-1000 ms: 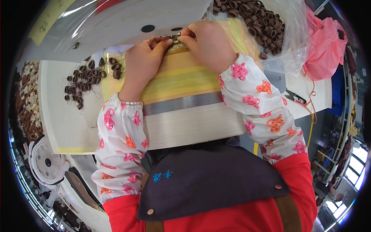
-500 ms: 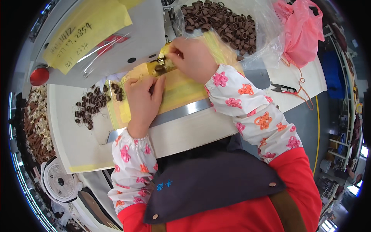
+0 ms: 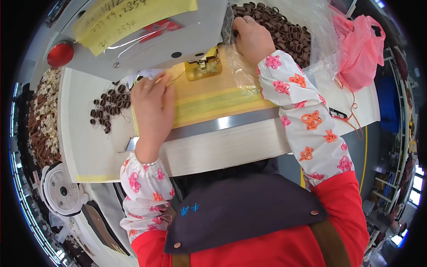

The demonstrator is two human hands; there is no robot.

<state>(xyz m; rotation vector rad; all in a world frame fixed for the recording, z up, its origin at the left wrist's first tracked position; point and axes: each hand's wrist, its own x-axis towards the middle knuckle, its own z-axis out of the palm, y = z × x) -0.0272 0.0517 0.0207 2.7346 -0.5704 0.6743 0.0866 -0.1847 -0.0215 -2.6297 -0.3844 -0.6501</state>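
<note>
Your left hand (image 3: 151, 107) flat and empty on the yellow pad (image 3: 213, 95) mid-frame, right hand (image 3: 251, 38) upper right gripping the bag of brown rings (image 3: 284, 31).

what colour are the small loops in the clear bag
Dark brown loops, seen in the head view by the right hand.
</note>
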